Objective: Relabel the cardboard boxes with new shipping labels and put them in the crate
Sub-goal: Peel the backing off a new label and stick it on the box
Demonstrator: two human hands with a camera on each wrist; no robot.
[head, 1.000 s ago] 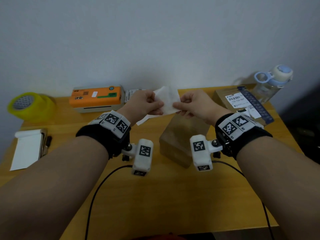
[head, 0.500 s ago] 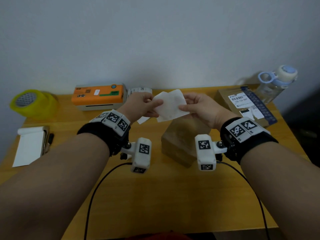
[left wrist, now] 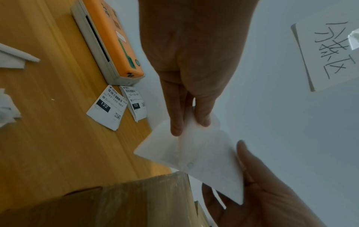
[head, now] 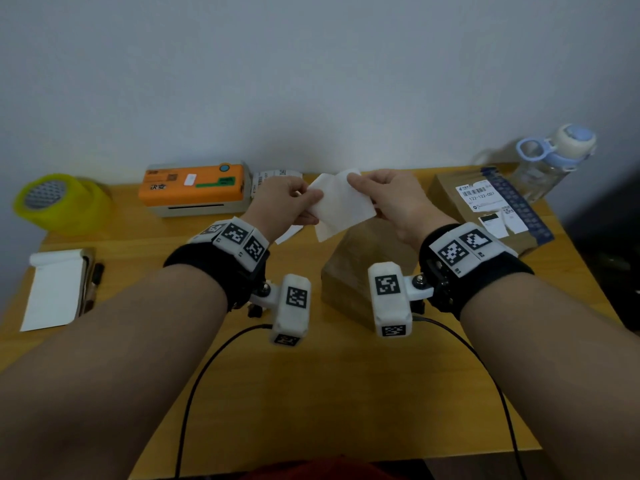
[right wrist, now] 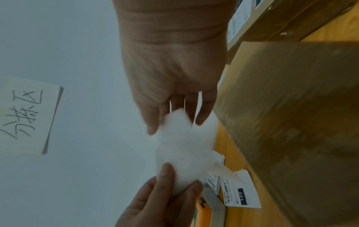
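Note:
Both hands hold a white shipping label (head: pixel 341 204) in the air above a plain cardboard box (head: pixel 356 268) that stands mid-table. My left hand (head: pixel 294 202) pinches the label's left edge between thumb and fingers (left wrist: pixel 202 116). My right hand (head: pixel 381 199) pinches its right edge, and its fingers (right wrist: pixel 151 122) show in the right wrist view. The label (left wrist: pixel 198 153) shows its blank back and appears to be two layers parting. A second, flatter cardboard box (head: pixel 491 206) with a printed label lies at the back right.
An orange label printer (head: pixel 194 190) sits at the back with loose printed labels (left wrist: pixel 108 107) beside it. A yellow tape roll (head: pixel 59 202) and a notepad (head: pixel 52 289) with a pen are at left. A water bottle (head: pixel 554 157) stands at the back right corner.
Both hands have lifted the label slightly and spread apart, so more of the white sheet now shows between them.

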